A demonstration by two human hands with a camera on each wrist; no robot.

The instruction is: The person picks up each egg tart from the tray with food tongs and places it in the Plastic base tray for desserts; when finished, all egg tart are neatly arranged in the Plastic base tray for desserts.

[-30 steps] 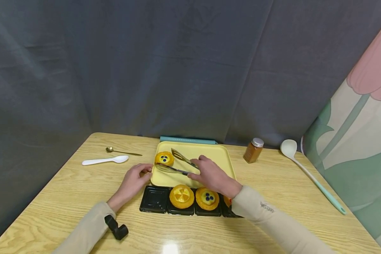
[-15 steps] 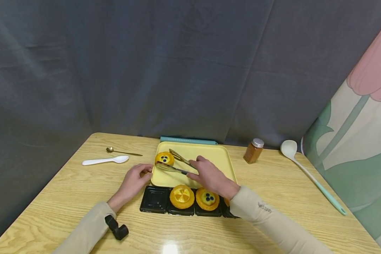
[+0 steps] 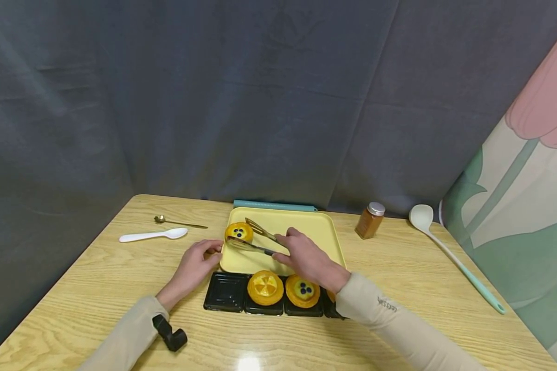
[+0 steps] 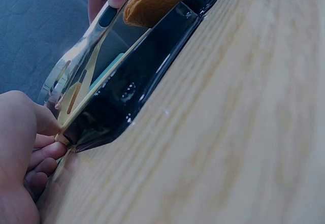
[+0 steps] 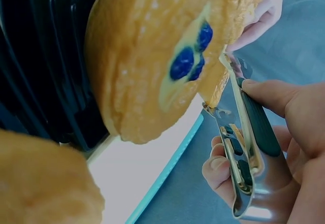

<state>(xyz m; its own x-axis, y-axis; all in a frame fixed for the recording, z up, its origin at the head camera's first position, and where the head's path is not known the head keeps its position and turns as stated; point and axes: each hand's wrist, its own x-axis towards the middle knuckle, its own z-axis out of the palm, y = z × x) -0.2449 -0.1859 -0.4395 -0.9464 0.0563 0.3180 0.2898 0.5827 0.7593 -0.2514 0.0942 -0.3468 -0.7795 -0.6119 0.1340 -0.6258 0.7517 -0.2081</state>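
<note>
My right hand (image 3: 308, 260) grips a pair of metal tongs (image 3: 262, 250) with dark grip pads (image 5: 260, 127). The tongs' two arms straddle a blueberry-topped egg tart (image 3: 238, 232) at the left end of a pale yellow tray (image 3: 313, 226); whether both touch it I cannot tell. With thumb and fingers, my left hand (image 3: 196, 265) pinches the tray's near left edge, plainest in the left wrist view (image 4: 20, 153). In front of the tray lies a black plastic container (image 3: 225, 292); its leftmost compartment holds nothing. A fruit-wedge tart (image 3: 265, 288) and another blueberry tart (image 3: 303, 291) sit in it.
A further tart in the container is mostly hidden by my right sleeve. Left lie a white spoon (image 3: 153, 235) and a small gold spoon (image 3: 185, 223). A teal strip (image 3: 274, 205) is behind the tray. Right stand a brown jar (image 3: 370, 221) and a long-handled ladle (image 3: 455, 257).
The tongs' far arm has shifted slightly left, closer to the tart, and the gap between the tips has narrowed. My left hand stays at the tray's edge.
</note>
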